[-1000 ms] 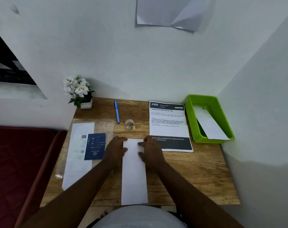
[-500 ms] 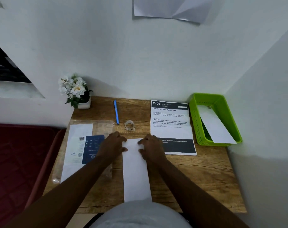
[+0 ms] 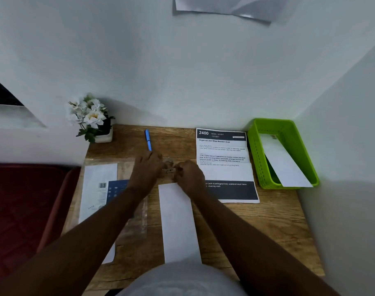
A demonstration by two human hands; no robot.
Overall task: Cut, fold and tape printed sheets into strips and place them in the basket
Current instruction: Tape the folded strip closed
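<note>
Wooden desk (image 3: 257, 227) meets white walls. Both hands meet at the small tape roll (image 3: 167, 165) near centre: left hand (image 3: 146, 171) and right hand (image 3: 189, 175) curl their fingers around it. Folded white strip (image 3: 178, 221) lies at six o'clock, green basket (image 3: 257, 154) at three o'clock.

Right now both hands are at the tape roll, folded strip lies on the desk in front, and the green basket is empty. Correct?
Not quite: the green basket is not empty. The head view shows a white strip already lying in it. The rest holds: the left hand and right hand are at the tape roll, and the folded strip lies on the desk.
</note>
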